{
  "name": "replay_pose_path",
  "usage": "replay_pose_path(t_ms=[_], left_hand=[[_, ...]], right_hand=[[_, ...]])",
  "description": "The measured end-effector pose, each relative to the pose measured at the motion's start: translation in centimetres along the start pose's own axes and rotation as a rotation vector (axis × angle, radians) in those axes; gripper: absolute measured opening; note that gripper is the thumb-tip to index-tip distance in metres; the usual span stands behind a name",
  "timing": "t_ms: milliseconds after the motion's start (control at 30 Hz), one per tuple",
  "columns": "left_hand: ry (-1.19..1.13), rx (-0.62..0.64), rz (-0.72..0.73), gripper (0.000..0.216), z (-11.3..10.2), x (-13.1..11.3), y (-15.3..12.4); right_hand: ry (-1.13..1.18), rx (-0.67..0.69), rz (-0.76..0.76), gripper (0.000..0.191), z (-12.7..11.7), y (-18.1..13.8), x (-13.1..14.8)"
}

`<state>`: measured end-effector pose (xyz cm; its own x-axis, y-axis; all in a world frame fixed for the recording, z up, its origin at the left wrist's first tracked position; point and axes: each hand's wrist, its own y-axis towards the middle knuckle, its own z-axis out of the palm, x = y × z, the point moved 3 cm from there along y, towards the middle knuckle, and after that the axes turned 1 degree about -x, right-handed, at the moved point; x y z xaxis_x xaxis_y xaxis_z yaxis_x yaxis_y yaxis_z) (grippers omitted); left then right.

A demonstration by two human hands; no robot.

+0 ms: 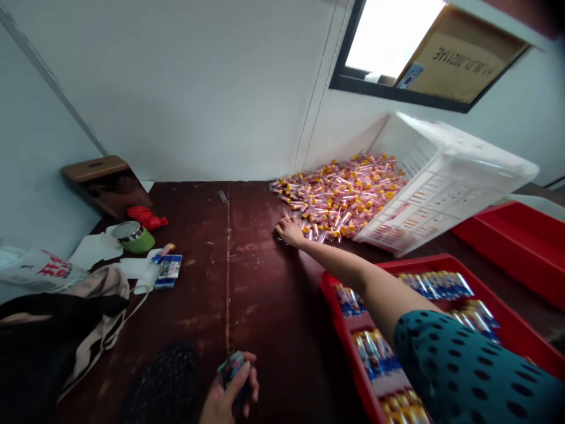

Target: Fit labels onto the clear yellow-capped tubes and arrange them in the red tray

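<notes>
My right hand [290,230] is stretched far out over the dark wooden table [229,282], its fingers curled at the near edge of a heap of small pink tubes with yellow caps [342,191]. I cannot make out what the fingers hold. My left hand [232,391] stays close to me at the bottom of the view, closed round a small blue and silver packet [230,368]. My right sleeve is teal with dark dots.
A white plastic basket [441,182] lies tipped on its side behind the heap. Two red trays [507,241] stand at the right; the nearer red tray [339,330] holds rows of packed tubes. Bags, paper, a green metal-lidded cup [132,235] and a blue packet [168,270] lie at the left.
</notes>
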<state>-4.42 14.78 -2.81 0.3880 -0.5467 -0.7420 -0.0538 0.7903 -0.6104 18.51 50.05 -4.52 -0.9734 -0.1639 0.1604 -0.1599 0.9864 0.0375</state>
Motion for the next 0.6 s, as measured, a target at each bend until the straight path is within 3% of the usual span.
replay_pose_path(t_ms=[200, 300, 433, 533, 600], left_hand=[[-0.002, 0.166, 0.020, 0.034, 1.8, 0.2, -1.8], [-0.014, 0.226, 0.041, 0.032, 2.1, 0.3, -3.0], [-0.033, 0.251, 0.066, 0.029, 1.3, 0.8, -4.5], [-0.035, 0.251, 0.050, 0.030, 0.3, 1.7, -5.1], [-0.020, 0.246, 0.043, 0.030, -0.2, 2.6, -5.3]], right_hand=[[0.038, -0.046, 0.081, 0.038, 0.7, -8.0, 4.0], [0.064, -0.036, 0.020, 0.037, 0.8, -12.9, 7.1], [0.107, -0.008, -0.102, 0.036, 1.4, -21.8, 10.8], [0.169, 0.033, -0.218, 0.036, 1.3, -27.5, 11.5], [0.235, 0.069, -0.233, 0.036, 0.3, -29.5, 10.3]])
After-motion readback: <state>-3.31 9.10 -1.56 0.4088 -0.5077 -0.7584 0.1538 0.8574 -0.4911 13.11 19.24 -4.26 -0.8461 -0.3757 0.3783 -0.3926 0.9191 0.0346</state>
